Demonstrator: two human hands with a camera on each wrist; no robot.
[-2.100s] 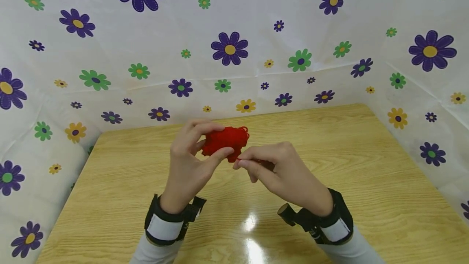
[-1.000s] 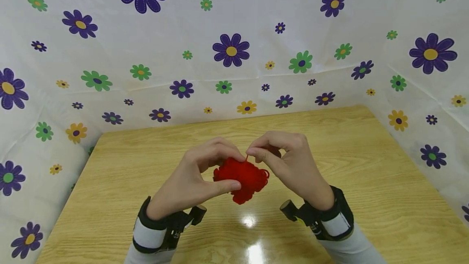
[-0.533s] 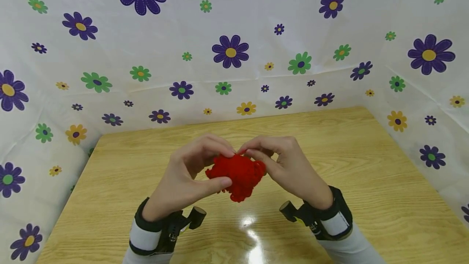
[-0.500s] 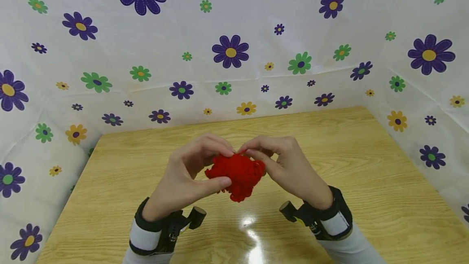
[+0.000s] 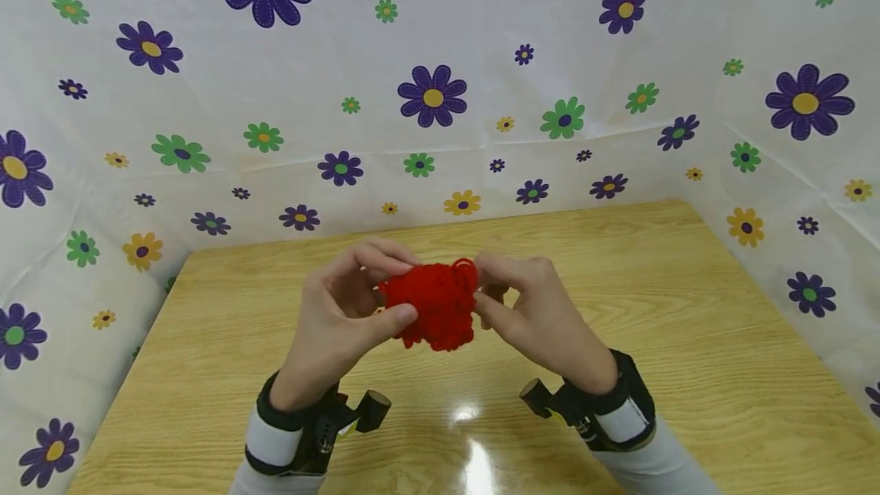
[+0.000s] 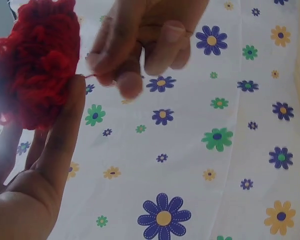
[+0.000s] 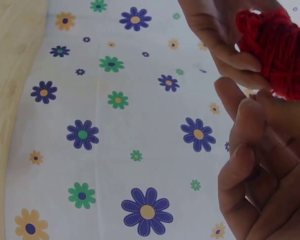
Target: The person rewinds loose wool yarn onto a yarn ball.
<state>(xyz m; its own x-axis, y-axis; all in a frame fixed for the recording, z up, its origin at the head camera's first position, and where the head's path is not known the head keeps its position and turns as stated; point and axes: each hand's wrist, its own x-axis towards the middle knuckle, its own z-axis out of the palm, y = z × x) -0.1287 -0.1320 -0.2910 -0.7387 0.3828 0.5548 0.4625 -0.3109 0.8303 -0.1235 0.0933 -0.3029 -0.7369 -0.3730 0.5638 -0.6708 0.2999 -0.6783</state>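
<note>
A loopy bundle of red yarn (image 5: 435, 304) is held above the table between the thumb and fingers of my left hand (image 5: 344, 312). My right hand (image 5: 525, 308) is at the bundle's right side, thumb and index finger together. From the left wrist view, a thin red strand (image 6: 91, 76) runs off the yarn bundle (image 6: 37, 65) to the pinching fingertips of the right hand (image 6: 145, 45). Small loops stick out at the bundle's top right and lower edge. The right wrist view has the right hand (image 7: 265, 160) with curled fingers, partly covering the yarn (image 7: 280, 50).
Under both hands spreads a light wood-grain table (image 5: 619, 266), with a bright reflection near its front. A white flower-printed cloth (image 5: 467, 44) rises behind the table and along both sides. Each wrist wears a black strap (image 5: 622, 403) with a small camera mount.
Over two seconds the bundle has come nearer, turned, then risen a little. My right hand has drawn a strand upward at the top edge and then shifted to the bundle's right side.
</note>
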